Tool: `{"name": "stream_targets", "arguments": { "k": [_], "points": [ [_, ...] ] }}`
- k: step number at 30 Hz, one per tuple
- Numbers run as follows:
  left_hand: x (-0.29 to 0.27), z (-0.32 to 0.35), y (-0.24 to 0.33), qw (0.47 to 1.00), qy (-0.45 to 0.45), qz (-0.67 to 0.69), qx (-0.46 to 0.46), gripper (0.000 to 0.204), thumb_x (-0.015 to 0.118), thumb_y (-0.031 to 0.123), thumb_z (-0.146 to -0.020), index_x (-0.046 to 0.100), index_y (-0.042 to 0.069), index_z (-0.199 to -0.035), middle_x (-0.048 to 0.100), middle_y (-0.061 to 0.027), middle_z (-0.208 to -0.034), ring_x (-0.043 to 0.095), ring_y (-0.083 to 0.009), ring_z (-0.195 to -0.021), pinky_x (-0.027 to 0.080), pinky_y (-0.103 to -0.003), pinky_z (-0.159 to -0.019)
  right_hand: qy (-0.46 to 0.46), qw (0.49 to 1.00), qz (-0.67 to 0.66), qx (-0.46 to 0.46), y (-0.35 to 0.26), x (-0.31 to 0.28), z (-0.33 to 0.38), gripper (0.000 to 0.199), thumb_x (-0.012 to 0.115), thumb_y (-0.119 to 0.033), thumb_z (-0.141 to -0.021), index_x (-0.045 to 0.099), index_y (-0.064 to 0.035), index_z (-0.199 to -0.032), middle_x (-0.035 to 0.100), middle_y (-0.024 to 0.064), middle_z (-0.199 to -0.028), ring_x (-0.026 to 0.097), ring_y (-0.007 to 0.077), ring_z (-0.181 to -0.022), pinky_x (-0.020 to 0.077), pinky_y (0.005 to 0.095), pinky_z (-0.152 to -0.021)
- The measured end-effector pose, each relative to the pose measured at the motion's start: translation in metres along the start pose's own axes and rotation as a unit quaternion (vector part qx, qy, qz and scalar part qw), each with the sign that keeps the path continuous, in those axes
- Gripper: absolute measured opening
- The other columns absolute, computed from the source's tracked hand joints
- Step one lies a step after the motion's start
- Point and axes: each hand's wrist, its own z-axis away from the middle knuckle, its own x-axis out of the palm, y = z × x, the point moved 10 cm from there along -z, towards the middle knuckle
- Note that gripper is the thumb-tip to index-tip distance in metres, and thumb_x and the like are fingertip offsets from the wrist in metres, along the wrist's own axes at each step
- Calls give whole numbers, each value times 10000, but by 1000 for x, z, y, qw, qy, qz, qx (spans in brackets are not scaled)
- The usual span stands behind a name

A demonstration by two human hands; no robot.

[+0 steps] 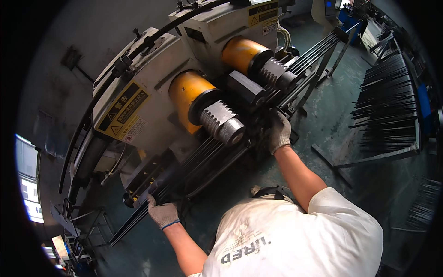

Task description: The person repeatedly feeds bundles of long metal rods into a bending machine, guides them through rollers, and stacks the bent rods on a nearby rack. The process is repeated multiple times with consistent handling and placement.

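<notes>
My left hand (162, 214), in a pale knitted glove with a blue cuff edge, is closed around long thin dark rods (134, 223) toward their lower left end. The thumb lies on top; its other fingers are partly hidden. My right hand (279, 133), gloved too, reaches in at the front of the machine with fingers curled in shadow. What it grips there cannot be made out. Between the hands, a grooved metal roller (221, 121) sticks out from an orange cylinder (189, 94). The rods run below it.
A second orange cylinder (244, 53) carries another grooved roller (274, 74). The pale machine housing (143, 87) bears yellow-black warning labels (123, 108). Rods extend along a support frame (318, 51) at upper right. A rack (410, 150) of dark rods stands at right; a loose bar (330, 165) lies on the floor.
</notes>
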Motion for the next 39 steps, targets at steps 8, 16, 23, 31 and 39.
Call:
{"name": "stream_targets", "arguments": {
  "k": [8, 16, 23, 31, 39],
  "points": [
    [-31, -2, 40, 980, 147, -31, 128, 379, 762, 322, -1083, 788, 6, -1292, 776, -133, -1378, 707, -280, -1295, 557, -435, -1158, 130, 969, 208, 32, 22, -147, 16, 568, 768, -438, -1072, 744, 57, -1350, 774, 45, -1192, 668, 154, -1096, 519, 326, -1013],
    [-9, 7, 14, 991, 80, -5, 109, 380, 688, 329, -1129, 751, 15, -1334, 775, -145, -1376, 730, -345, -1272, 563, -538, -1175, 50, 958, 276, 54, 74, -151, 11, 609, 761, -411, -1073, 695, 100, -1395, 750, 95, -1277, 654, 197, -1153, 499, 351, -1067],
    [-24, -1, 8, 998, 32, 24, 52, 402, 744, 289, -1092, 708, 46, -1409, 732, -128, -1443, 657, -328, -1372, 497, -539, -1230, -17, 945, 301, 122, 127, -155, 24, 390, 799, -319, -1029, 722, -11, -1255, 730, 45, -1093, 681, 166, -950, 567, 358, -827],
    [-142, -2, 212, 983, 39, 60, 168, 363, 613, 258, -1145, 707, 2, -1384, 740, -160, -1402, 685, -347, -1320, 505, -518, -1217, -29, 917, 336, 213, 170, -205, 91, 283, 795, -354, -1040, 720, -99, -1135, 743, 11, -972, 670, 156, -810, 485, 297, -677],
    [-259, 10, 414, 957, 110, 17, 268, 370, 530, 328, -1183, 635, 9, -1341, 734, -190, -1285, 712, -388, -1216, 567, -563, -1119, -73, 804, -298, 510, 331, -351, 103, 98, 678, -267, -976, 715, -177, -989, 747, 83, -1015, 710, 298, -1011, 545, 462, -780]
  ]
}}
